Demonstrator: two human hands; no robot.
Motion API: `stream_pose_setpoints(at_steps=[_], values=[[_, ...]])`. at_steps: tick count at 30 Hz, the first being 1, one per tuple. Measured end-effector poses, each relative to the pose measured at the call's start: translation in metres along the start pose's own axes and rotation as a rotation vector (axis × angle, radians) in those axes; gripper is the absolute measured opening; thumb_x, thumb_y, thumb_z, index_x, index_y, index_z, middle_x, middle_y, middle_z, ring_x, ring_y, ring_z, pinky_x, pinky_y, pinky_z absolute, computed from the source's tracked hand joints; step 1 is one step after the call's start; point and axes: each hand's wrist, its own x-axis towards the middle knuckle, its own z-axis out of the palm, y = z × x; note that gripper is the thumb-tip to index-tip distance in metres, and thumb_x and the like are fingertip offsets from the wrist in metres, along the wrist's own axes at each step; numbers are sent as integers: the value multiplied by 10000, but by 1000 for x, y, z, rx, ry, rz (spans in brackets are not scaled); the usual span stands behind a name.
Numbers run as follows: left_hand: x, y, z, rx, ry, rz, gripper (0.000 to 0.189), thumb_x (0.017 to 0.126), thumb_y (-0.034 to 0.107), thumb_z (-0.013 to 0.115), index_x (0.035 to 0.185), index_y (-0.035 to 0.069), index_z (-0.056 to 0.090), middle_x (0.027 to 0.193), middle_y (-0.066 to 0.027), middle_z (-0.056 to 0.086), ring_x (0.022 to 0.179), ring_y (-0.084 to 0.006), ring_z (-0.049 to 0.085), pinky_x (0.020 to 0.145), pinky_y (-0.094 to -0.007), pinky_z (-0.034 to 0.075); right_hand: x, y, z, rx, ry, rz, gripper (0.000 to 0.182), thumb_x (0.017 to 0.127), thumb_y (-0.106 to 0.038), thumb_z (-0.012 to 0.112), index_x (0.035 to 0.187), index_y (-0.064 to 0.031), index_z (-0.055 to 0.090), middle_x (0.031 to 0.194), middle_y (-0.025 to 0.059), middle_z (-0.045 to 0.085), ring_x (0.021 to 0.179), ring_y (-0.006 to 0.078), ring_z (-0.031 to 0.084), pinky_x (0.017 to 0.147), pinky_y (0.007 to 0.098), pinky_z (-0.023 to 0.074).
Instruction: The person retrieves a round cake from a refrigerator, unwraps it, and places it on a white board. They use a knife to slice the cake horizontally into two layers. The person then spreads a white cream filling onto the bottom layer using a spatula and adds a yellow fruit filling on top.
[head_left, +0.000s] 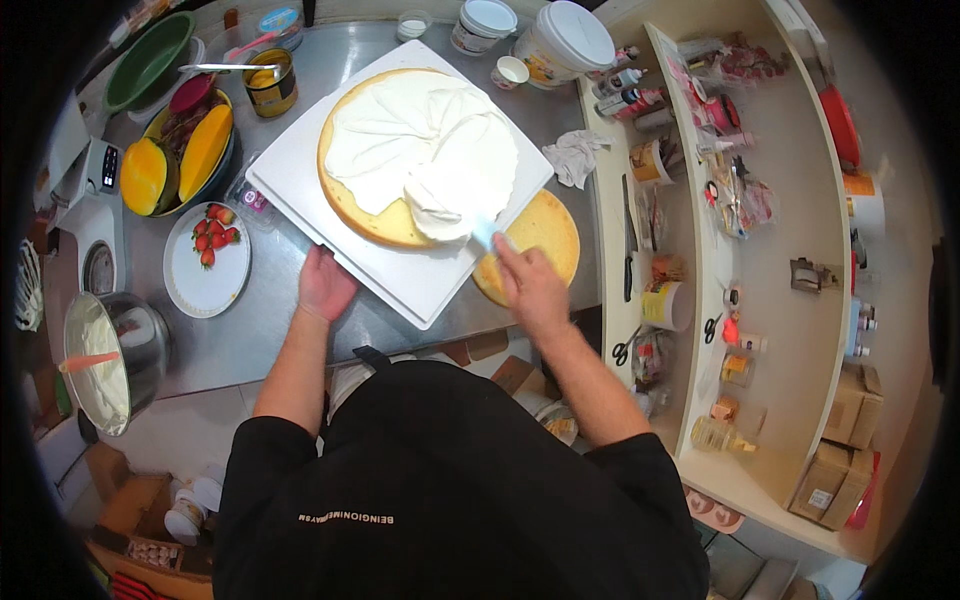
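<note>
A round sponge cake layer (390, 234) lies on a square white board (289, 174), much of its top under white cream (382, 135). My right hand (534, 289) grips a spatula (484, 229), whose handle end is hidden in the fist and whose blade is covered by cream at the layer's near right. At the board's near left edge, my left hand (327, 285) touches it from below with the palm up; the fingertips are hidden under the board. A second plain sponge layer (551, 232) lies on the metal table, partly beneath the board's right corner.
Left stand a plate (180, 289) of strawberries, a bowl of cut mango or similar yellow fruit (206, 154), an open can (271, 94) and a steel mixing bowl (146, 352) with cream. White tubs (564, 37) stand behind. A crumpled cloth (576, 156) and shelves (671, 247) are at right.
</note>
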Motion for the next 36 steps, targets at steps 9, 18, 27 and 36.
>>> stream_pose_setpoints(at_steps=[9, 18, 27, 36], values=[[-9, -28, 11, -62, -84, -138, 525, 999, 426, 376, 1391, 90, 471, 1401, -116, 510, 1276, -321, 460, 1111, -533, 312, -15, 31, 36, 666, -11, 35, 324, 938, -205, 629, 1258, -165, 656, 994, 106, 688, 894, 207, 659, 818, 326, 511], [-10, 6, 0, 77, 96, -2, 538, 1010, 395, 353, 1407, 44, 450, 1393, -157, 521, 1262, -351, 507, 1103, -497, 377, -4, 75, 0, 492, 38, 32, 312, 916, -166, 633, 1226, -152, 666, 854, 128, 647, 787, 306, 642, 717, 385, 526], [-13, -13, 27, 31, 33, -62, 548, 1025, 374, 320, 1396, -13, 438, 1387, -180, 520, 1267, -348, 503, 1111, -460, 366, 6, 87, -17, 170, 41, 101, 337, 943, -192, 609, 1279, -187, 643, 985, 100, 696, 859, 231, 664, 769, 302, 530], [-14, -15, 7, 112, -73, -151, 581, 997, 476, 334, 1407, 76, 435, 1429, -117, 479, 1308, -309, 430, 1077, -520, 329, 8, 50, -10, -349, 188, -45, 287, 901, -217, 629, 1182, -251, 676, 749, 87, 524, 635, 269, 588, 538, 428, 493]])
